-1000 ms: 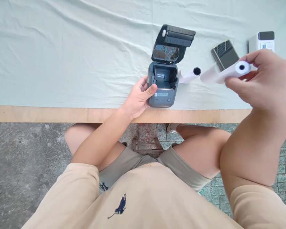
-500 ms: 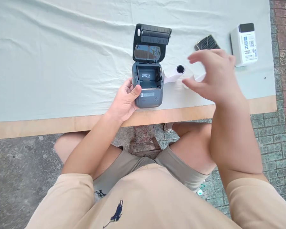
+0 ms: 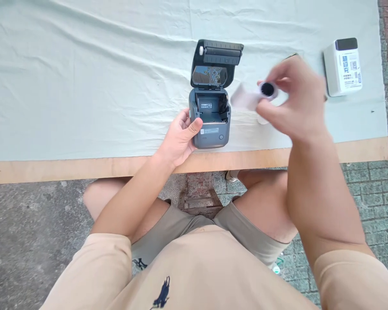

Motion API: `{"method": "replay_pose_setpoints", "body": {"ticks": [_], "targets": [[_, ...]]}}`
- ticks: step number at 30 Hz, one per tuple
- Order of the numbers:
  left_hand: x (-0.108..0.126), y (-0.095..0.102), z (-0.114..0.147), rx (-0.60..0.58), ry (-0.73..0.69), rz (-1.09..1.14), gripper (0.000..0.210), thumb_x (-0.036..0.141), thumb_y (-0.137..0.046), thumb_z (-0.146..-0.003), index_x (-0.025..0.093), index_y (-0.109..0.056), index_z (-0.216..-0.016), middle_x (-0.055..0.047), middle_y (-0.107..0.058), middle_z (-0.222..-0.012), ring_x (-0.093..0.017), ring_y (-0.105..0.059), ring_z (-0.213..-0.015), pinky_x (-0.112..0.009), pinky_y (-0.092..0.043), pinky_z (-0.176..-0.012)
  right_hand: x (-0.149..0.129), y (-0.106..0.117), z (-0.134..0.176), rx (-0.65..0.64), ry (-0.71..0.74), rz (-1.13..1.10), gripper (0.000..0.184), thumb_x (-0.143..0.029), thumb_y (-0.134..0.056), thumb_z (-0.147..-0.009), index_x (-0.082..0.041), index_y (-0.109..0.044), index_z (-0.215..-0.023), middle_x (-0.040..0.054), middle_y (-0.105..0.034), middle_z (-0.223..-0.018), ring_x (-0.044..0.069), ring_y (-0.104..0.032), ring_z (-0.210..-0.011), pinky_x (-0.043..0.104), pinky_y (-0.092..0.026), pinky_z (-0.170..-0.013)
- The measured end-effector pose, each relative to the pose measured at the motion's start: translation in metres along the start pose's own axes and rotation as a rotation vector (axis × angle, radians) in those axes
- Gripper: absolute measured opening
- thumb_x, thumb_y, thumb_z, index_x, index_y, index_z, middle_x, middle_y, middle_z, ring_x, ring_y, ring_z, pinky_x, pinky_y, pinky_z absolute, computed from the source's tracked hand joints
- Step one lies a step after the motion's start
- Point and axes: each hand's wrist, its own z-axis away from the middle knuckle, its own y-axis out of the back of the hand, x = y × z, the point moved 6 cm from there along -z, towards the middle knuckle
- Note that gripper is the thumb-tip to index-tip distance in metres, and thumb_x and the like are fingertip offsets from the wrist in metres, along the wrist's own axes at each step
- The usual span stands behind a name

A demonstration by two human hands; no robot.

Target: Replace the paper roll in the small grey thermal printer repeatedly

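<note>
A dark grey label printer (image 3: 211, 137) rests on the cloth near the table's front edge, its lid (image 3: 216, 64) swung up and its paper bay bare. My left hand (image 3: 184, 135) grips the printer's left side, thumb on the front rim. To the right of it, my right hand (image 3: 292, 97) pinches a roll of white label paper (image 3: 247, 97) by its round, dark-cored end. A loose tail of paper hangs off toward the printer. Part of another white thing (image 3: 262, 119) shows beneath the roll; its kind is unclear.
A white box-shaped device with a black top and printed labels (image 3: 349, 71) stands at the right. My right hand mostly hides a dark flat object behind it. Pale cloth (image 3: 84, 86) covers the table, with a bare wooden front edge (image 3: 67, 169).
My right hand has closed on the label roll, which lay beside the printer, and picked it up. The whole view has shifted slightly; my left hand keeps its hold on the printer.
</note>
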Motion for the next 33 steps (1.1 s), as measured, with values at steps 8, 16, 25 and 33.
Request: {"method": "replay_pose_setpoints", "body": {"ticks": [8,16,25,33], "targets": [[-0.001,-0.003,0.000,0.032,-0.026,-0.005,0.098,0.082,-0.125,-0.067,0.028,-0.076,-0.132,-0.006,-0.095,-0.143,-0.034,-0.097,-0.133,-0.040,-0.082,-0.103,-0.068,-0.038,0.010,-0.400,0.196,-0.506,0.032,-0.026,-0.082,-0.081,-0.036,-0.061,-0.103,0.0005,-0.077,-0.109,0.026,-0.076,-0.091,0.046,-0.071,-0.080],[-0.003,-0.006,0.005,0.015,-0.004,0.004,0.101,0.081,-0.125,-0.069,0.029,-0.072,-0.138,-0.007,-0.092,-0.146,-0.037,-0.093,-0.143,-0.039,-0.081,-0.094,-0.064,-0.069,-0.004,-0.405,0.177,0.185,0.036,-0.015,-0.072,-0.091,-0.036,-0.058,-0.117,0.0081,-0.090,-0.134,0.037,-0.085,-0.118,0.056,-0.068,-0.104],[-0.002,-0.006,0.004,-0.003,-0.005,0.029,0.101,0.081,-0.125,-0.069,0.030,-0.073,-0.140,-0.004,-0.090,-0.142,-0.040,-0.091,-0.147,-0.049,-0.083,-0.108,-0.062,-0.074,-0.001,-0.435,0.244,0.295,0.033,-0.016,-0.070,-0.108,-0.036,-0.072,-0.134,0.0085,-0.092,-0.138,0.038,-0.087,-0.120,0.058,-0.065,-0.117],[-0.002,-0.003,0.001,-0.033,-0.030,0.030,0.092,0.064,-0.129,-0.068,0.030,-0.073,-0.133,0.001,-0.086,-0.124,-0.029,-0.093,-0.127,-0.038,-0.081,-0.094,-0.054,-0.070,0.036,-0.329,0.439,0.230,0.022,-0.034,-0.063,-0.124,-0.031,-0.085,-0.121,0.0091,-0.092,-0.119,0.042,-0.085,-0.137,0.060,-0.059,-0.114]]}}
